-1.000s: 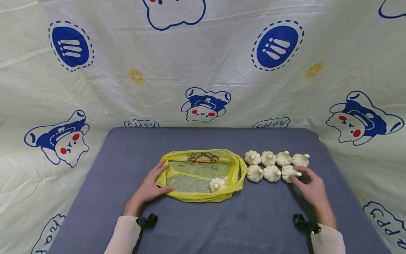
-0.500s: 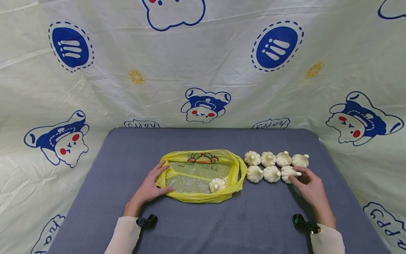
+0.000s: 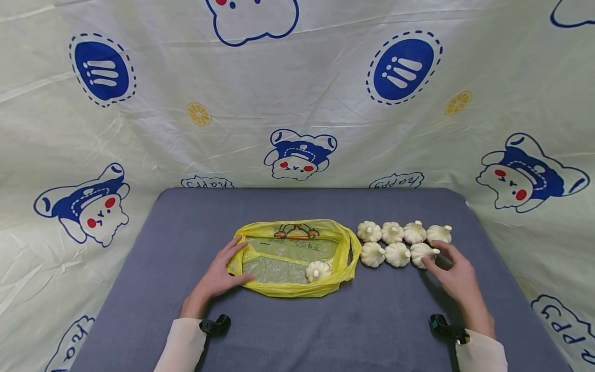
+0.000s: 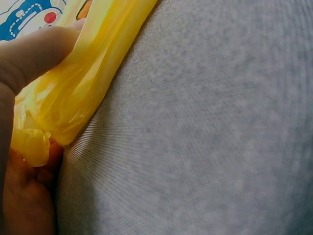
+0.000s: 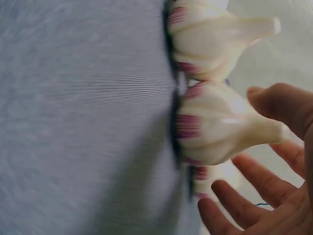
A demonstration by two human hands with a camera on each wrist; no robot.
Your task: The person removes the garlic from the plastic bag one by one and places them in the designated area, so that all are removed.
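A yellow plastic bag (image 3: 290, 290) lies open and flat on the grey table (image 3: 297, 330), with one garlic bulb (image 3: 318, 270) inside near its right end. My left hand (image 3: 240, 260) pinches the bag's left rim; in the left wrist view its fingers (image 4: 34, 54) are curled round the yellow plastic (image 4: 73, 93). Right of the bag, several garlic bulbs (image 3: 392, 232) sit in two rows. My right hand (image 3: 433, 257) hovers at the front row's rightmost bulb (image 3: 420, 253), fingers spread either side of that bulb (image 5: 215, 127) with a small gap showing.
A cartoon-printed sheet (image 3: 297, 103) hangs behind and around the table. Bare grey surface lies in front of the bag and behind it. The table's right edge is close beyond the garlic rows.
Almost nothing has changed. My right hand has shifted very slightly at the rightmost front bulb; my left hand keeps its hold on the bag.
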